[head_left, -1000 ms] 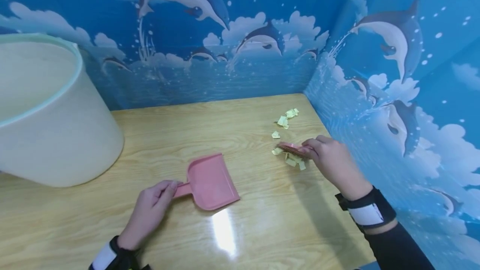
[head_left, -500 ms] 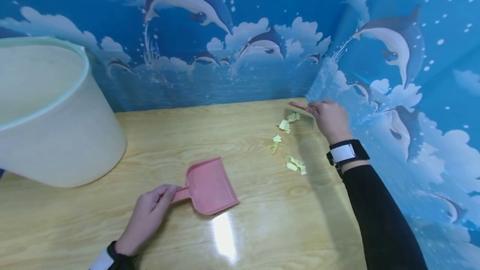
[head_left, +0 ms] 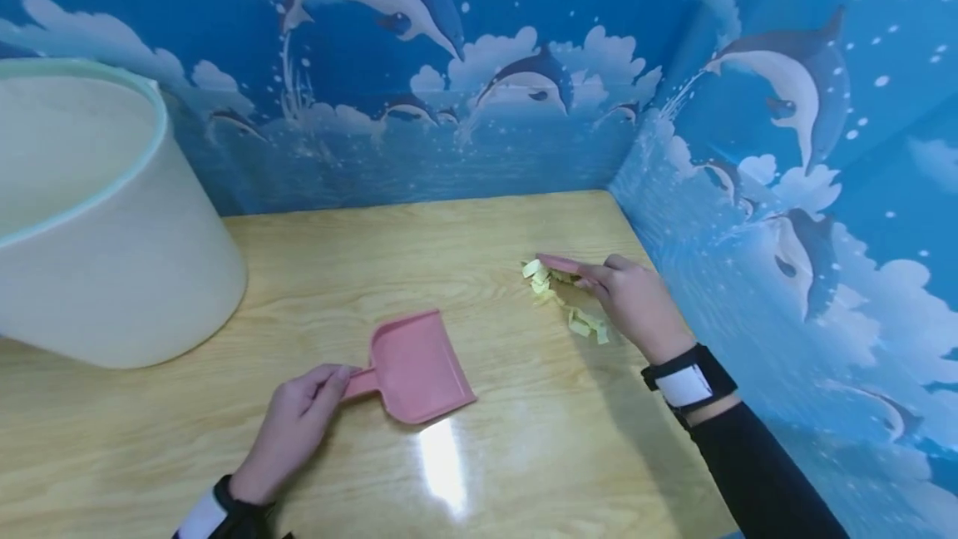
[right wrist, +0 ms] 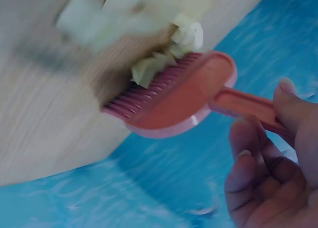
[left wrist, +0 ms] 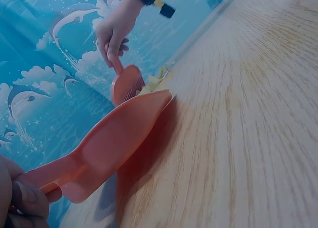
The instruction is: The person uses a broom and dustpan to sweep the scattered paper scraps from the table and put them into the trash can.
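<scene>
Sweep approx half done imo: right hand (head_left: 636,302) grips pink brush (head_left: 557,264) w/ bristles against yellow paper scraps (head_left: 569,302) mid-table, none in pink dustpan (head_left: 419,364) yet, left hand (head_left: 295,422) pinching its handle, pan well apart from scraps, bin (head_left: 97,223) far left

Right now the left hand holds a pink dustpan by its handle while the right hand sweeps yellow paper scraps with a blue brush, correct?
Not quite: the brush is pink, not blue, as the right wrist view shows. The rest holds: left hand on the dustpan handle, right hand sweeping the yellow scraps.
</scene>
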